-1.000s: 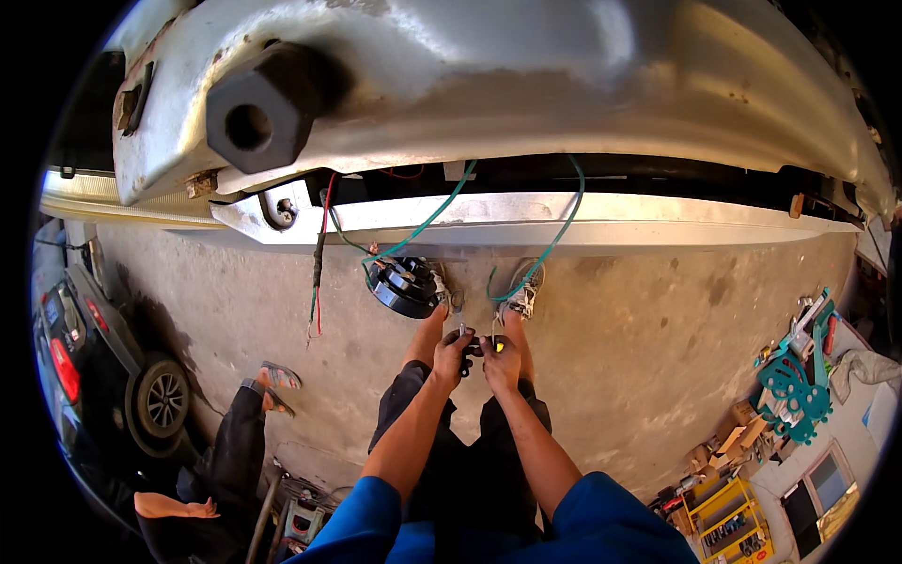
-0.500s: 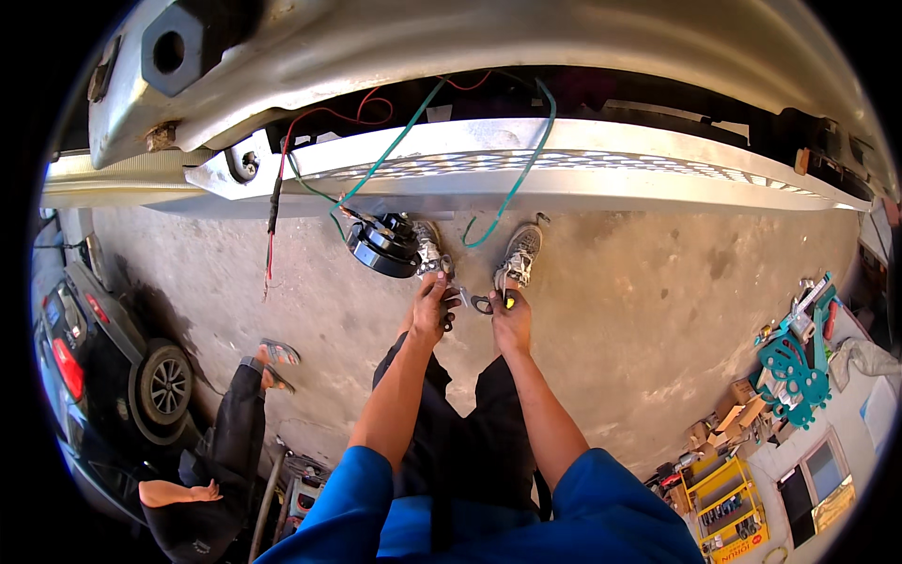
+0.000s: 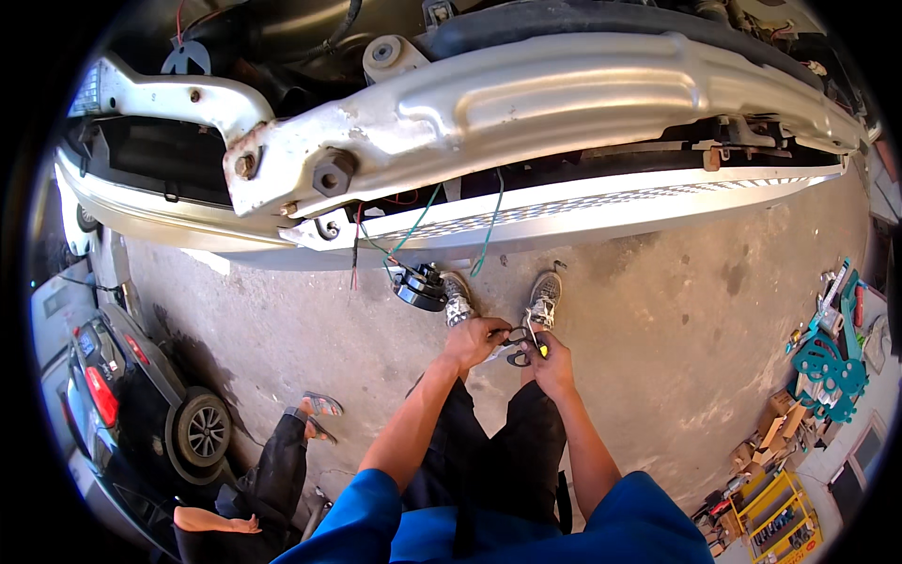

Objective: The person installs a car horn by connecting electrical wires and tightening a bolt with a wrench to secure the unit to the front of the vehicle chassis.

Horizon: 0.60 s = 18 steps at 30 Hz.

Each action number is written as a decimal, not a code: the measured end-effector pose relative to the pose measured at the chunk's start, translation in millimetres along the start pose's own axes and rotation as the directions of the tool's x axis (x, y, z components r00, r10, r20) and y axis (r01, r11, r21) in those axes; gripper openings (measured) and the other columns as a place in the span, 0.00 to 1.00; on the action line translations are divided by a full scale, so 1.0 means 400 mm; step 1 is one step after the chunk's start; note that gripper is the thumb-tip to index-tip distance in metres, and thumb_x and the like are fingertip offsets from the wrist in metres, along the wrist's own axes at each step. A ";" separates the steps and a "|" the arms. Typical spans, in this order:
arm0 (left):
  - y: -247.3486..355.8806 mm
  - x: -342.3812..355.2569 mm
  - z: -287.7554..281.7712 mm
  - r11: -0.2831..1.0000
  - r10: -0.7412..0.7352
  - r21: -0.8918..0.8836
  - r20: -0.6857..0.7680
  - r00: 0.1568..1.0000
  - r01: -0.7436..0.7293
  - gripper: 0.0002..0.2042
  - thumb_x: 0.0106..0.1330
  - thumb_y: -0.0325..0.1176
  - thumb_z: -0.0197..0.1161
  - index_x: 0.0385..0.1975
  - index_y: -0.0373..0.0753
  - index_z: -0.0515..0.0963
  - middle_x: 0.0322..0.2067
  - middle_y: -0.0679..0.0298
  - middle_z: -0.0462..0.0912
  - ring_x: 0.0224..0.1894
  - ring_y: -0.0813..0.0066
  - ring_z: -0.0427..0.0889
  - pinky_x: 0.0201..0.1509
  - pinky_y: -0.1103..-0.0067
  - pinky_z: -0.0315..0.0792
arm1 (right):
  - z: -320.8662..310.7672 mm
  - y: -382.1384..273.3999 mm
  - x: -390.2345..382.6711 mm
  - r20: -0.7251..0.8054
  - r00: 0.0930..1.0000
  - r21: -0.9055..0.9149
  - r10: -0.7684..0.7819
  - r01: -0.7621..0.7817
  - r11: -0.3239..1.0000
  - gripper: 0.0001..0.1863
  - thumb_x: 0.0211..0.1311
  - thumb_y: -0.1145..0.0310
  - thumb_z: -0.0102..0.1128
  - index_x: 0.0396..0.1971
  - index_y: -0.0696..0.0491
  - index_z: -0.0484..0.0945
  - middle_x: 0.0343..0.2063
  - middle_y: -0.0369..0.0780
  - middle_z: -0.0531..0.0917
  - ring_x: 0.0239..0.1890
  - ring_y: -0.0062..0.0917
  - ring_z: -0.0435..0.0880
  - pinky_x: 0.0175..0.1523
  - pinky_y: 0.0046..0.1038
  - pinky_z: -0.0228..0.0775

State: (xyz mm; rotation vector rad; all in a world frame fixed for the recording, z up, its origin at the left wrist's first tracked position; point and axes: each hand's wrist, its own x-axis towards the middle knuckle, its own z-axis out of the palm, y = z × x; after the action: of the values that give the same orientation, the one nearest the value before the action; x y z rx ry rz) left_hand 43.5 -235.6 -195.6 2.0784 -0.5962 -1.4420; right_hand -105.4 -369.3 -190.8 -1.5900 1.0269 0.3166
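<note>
My left hand (image 3: 477, 340) and my right hand (image 3: 552, 362) are close together in front of my legs, fingers closed. In my right hand is a small black looped thing (image 3: 518, 358) with a bright yellow part (image 3: 543, 351); its exact kind is unclear. My left fingers pinch at a dark piece beside it, too small to name. A thin pale strip (image 3: 532, 325) shows by the right fingers. Beyond my left hand, a round black car horn (image 3: 420, 289) hangs by wires. A green wire (image 3: 489, 235) and red wires (image 3: 356, 240) dangle from the car front.
A silver bumper beam (image 3: 564, 94) and a pale perforated panel (image 3: 601, 211) span the far side. At left, a person in dark trousers (image 3: 280, 461) is near a dark car (image 3: 122, 395). Teal tools (image 3: 832, 367), cardboard boxes (image 3: 775, 418) and a yellow rack (image 3: 775, 512) line the right.
The view has shifted, showing more of the car front. My hands have come together; the left has turned and moved right, its fingers now beside the looped thing in my right hand.
</note>
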 end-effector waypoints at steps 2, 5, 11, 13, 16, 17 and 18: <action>0.078 -0.044 -0.040 0.984 0.077 0.158 0.004 0.997 -0.077 0.16 0.66 0.44 0.61 0.47 0.41 0.80 0.37 0.55 0.85 0.43 0.55 0.83 0.46 0.66 0.74 | -0.020 -0.038 -0.039 -0.046 0.999 0.143 0.006 0.000 0.990 0.09 0.61 0.70 0.65 0.34 0.59 0.77 0.23 0.42 0.83 0.24 0.24 0.83 0.32 0.29 0.73; 0.135 -0.089 -0.076 0.995 0.033 0.085 0.117 0.993 -0.044 0.23 0.60 0.47 0.67 0.51 0.41 0.75 0.39 0.55 0.85 0.43 0.55 0.83 0.47 0.67 0.74 | -0.023 -0.081 -0.080 -0.156 0.988 0.297 -0.016 0.062 0.953 0.08 0.60 0.72 0.66 0.33 0.60 0.76 0.23 0.43 0.83 0.24 0.25 0.83 0.32 0.28 0.73; 0.224 -0.202 -0.117 0.991 0.065 0.105 0.148 0.987 -0.081 0.35 0.52 0.49 0.73 0.58 0.42 0.67 0.41 0.49 0.83 0.46 0.49 0.81 0.49 0.63 0.73 | -0.001 -0.146 -0.183 -0.403 0.902 0.063 -0.158 0.199 0.978 0.06 0.63 0.75 0.62 0.36 0.59 0.76 0.22 0.40 0.82 0.24 0.19 0.81 0.32 0.24 0.74; 0.233 -0.240 -0.129 0.971 0.106 0.198 0.149 0.983 -0.134 0.36 0.53 0.46 0.73 0.60 0.44 0.65 0.40 0.49 0.83 0.46 0.47 0.81 0.48 0.60 0.73 | 0.021 -0.205 -0.213 -0.416 0.898 0.178 -0.141 0.233 0.956 0.06 0.63 0.74 0.63 0.35 0.59 0.76 0.22 0.40 0.82 0.24 0.20 0.82 0.31 0.25 0.73; 0.270 -0.323 -0.188 0.962 0.093 0.247 0.109 0.990 -0.118 0.33 0.53 0.43 0.72 0.59 0.44 0.66 0.40 0.49 0.83 0.45 0.47 0.81 0.47 0.60 0.73 | 0.008 -0.336 -0.280 -0.498 0.849 0.225 -0.179 0.326 0.918 0.09 0.63 0.70 0.64 0.31 0.59 0.74 0.22 0.41 0.81 0.23 0.22 0.79 0.30 0.25 0.70; 0.266 -0.348 -0.208 0.977 0.113 0.173 0.076 0.991 -0.125 0.31 0.54 0.41 0.71 0.58 0.44 0.68 0.36 0.50 0.84 0.42 0.47 0.82 0.45 0.60 0.74 | 0.001 -0.372 -0.299 -0.546 0.804 0.143 -0.237 0.368 0.919 0.09 0.63 0.70 0.64 0.31 0.59 0.74 0.22 0.41 0.81 0.23 0.22 0.78 0.30 0.24 0.69; 0.280 -0.382 -0.234 0.970 0.118 0.204 0.066 0.991 -0.129 0.31 0.54 0.40 0.71 0.58 0.43 0.69 0.35 0.51 0.84 0.41 0.48 0.83 0.44 0.62 0.74 | -0.002 -0.401 -0.320 -0.588 0.754 0.056 -0.293 0.399 0.915 0.10 0.64 0.69 0.64 0.31 0.59 0.74 0.22 0.41 0.80 0.23 0.23 0.77 0.29 0.24 0.68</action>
State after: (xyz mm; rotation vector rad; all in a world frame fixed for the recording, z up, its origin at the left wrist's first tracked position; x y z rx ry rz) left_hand 74.8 -208.3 11.7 2.1223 -0.9174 -1.4188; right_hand -59.3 -320.5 3.1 -1.7065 1.1304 -0.5384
